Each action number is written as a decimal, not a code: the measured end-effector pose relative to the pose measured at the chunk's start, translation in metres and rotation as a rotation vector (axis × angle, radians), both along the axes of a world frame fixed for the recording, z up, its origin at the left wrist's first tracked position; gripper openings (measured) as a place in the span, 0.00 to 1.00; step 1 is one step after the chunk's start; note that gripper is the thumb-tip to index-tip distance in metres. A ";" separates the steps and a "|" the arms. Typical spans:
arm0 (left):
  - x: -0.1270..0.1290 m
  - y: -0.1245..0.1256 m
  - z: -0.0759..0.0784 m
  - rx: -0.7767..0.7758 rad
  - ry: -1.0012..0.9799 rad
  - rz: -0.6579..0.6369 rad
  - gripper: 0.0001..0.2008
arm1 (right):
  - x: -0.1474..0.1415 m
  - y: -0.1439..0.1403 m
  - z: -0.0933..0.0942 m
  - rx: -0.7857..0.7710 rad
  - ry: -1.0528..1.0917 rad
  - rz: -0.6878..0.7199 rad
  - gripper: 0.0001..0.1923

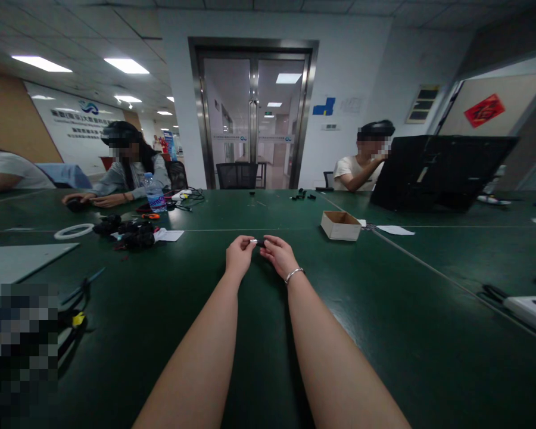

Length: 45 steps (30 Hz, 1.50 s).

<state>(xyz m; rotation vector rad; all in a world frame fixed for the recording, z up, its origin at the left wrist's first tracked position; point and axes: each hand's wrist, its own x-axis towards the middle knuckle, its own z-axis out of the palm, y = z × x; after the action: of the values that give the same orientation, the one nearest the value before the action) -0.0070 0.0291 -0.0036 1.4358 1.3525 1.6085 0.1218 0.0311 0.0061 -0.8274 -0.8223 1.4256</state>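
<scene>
Centrally, both arms extend over the green table [268, 357]. The left hand [239, 255] and right hand [277, 255] meet fingertip to fingertip, each pinching one end of a small dark part [259, 242] with a pale tip, held just above the tabletop. A bracelet [293, 274] sits on the right wrist. An open cardboard box [340, 225] stands further off to the right; black components [129, 232] lie to the left. Two other people sit across the table.

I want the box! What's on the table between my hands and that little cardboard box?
Nothing: in the head view only bare green table lies between the right hand and the cardboard box.
</scene>
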 end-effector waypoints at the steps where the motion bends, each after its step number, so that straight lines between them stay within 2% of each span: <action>1: -0.001 -0.001 0.000 0.007 0.016 -0.003 0.06 | 0.000 0.001 -0.001 0.014 -0.001 0.009 0.08; 10: -0.008 0.001 -0.003 -0.029 0.085 -0.030 0.04 | 0.002 0.002 -0.004 0.029 -0.013 0.024 0.08; 18: -0.009 -0.006 0.005 -0.121 0.207 0.058 0.18 | 0.001 -0.001 -0.001 0.024 -0.038 0.046 0.10; 23: -0.008 -0.009 0.008 -0.166 0.247 0.070 0.22 | 0.001 -0.002 0.001 0.031 -0.028 0.076 0.10; 39: -0.005 -0.011 0.012 -0.203 0.301 0.068 0.24 | 0.002 -0.004 0.003 0.042 0.017 0.128 0.13; 45: -0.004 -0.009 0.008 -0.138 0.250 0.068 0.20 | 0.001 -0.005 0.005 0.005 0.019 0.048 0.11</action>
<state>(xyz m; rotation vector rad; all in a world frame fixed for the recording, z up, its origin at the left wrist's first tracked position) -0.0109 0.0202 0.0042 1.5602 1.6361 1.3805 0.1224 0.0266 0.0114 -0.7937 -0.8356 1.4710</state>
